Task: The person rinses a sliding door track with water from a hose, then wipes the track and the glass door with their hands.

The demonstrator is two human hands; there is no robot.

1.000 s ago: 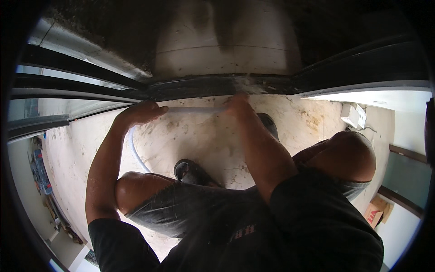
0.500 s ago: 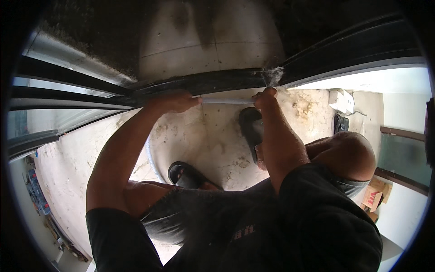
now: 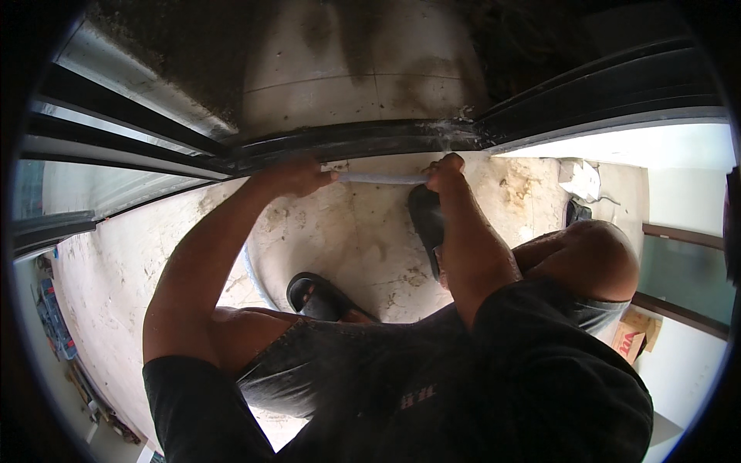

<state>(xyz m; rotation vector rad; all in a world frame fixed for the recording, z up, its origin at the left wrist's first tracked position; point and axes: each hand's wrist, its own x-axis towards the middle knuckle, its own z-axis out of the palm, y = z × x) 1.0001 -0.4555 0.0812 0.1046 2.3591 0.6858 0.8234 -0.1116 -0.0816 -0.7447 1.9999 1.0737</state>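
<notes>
At upper centre of the frame, the pale hose [image 3: 378,178] runs between the left hand [image 3: 297,176] and right hand [image 3: 446,171], both wrapped around it. Spray [image 3: 445,143] meets the dark door track [image 3: 332,142]; a slackened right grip could misdirect it.

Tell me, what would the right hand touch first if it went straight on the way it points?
Probably the black floor track, just ahead of the right hand in the picture; the gap and height difference are hard to judge from above.
</notes>
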